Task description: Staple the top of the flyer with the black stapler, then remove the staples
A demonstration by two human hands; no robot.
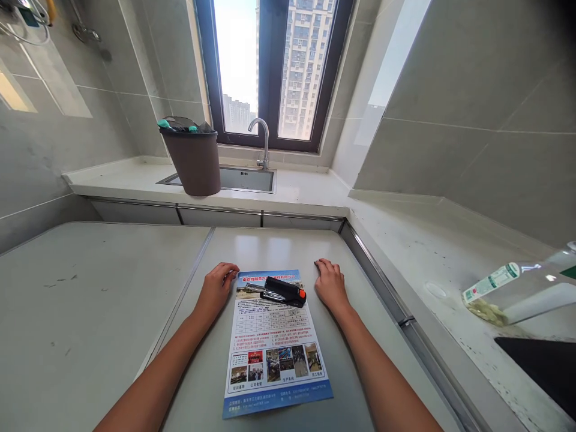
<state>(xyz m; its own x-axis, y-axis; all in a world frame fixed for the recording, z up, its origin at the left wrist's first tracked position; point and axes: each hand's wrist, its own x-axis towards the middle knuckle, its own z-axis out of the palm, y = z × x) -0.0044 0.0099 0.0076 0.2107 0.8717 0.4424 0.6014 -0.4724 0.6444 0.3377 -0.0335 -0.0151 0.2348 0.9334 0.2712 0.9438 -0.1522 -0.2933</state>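
Observation:
A printed flyer [273,342] with blue borders, red headings and small photos lies on the white tabletop. Across its upper part rests a black stapler [284,292] with an orange-red piece at its right end and a metal part jutting out to the left. My left hand [220,281] lies at the flyer's upper left corner, fingers loosely bent; whether it touches the paper I cannot tell. To the right of the flyer, my right hand [330,283] rests on the table with bent fingers, apart from the stapler. Nothing I can make out is in either hand.
Behind the table, a brown bucket [193,162] stands on the counter [306,186], partly in front of a sink [247,179] with a curved faucet [265,141]. A clear plastic bottle [531,294] lies on the right counter beside a dark panel [540,366].

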